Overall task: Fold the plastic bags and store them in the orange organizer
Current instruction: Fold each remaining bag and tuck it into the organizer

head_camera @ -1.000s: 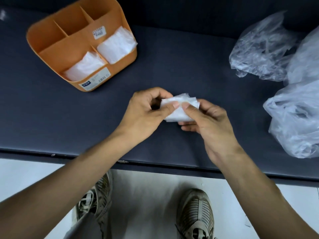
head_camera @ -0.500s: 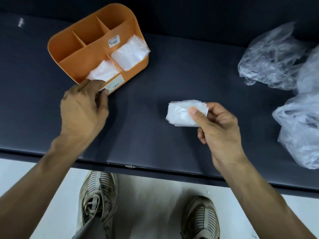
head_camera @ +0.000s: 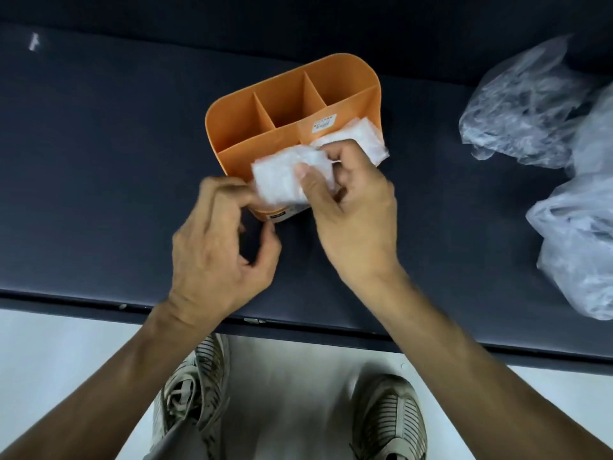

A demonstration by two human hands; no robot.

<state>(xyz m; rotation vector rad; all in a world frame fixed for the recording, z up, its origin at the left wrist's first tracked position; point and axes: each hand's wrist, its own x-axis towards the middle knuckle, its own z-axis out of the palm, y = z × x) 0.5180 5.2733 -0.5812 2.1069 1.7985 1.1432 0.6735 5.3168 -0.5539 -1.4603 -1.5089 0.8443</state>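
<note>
The orange organizer (head_camera: 292,104) stands in the middle of the dark table, its rear compartments bare. My right hand (head_camera: 351,214) pinches a folded white plastic bag (head_camera: 282,177) and holds it over the organizer's front left compartment. Another folded bag (head_camera: 365,137) sticks out of the front right compartment, just behind my right fingers. My left hand (head_camera: 222,247) is blurred. Its curled fingertips touch the organizer's front left corner beside the held bag, the thumb is apart, and nothing lies in its grasp.
Crumpled clear plastic bags lie at the right, one at the back (head_camera: 517,104) and a larger heap (head_camera: 583,247) nearer the table's front edge (head_camera: 99,297). A small white scrap (head_camera: 34,41) lies far left. My shoes (head_camera: 189,393) show on the floor below.
My left hand let go of the folded bag, reached left and brought the organizer toward the centre. My right hand carried the folded bag up and over the organizer's front.
</note>
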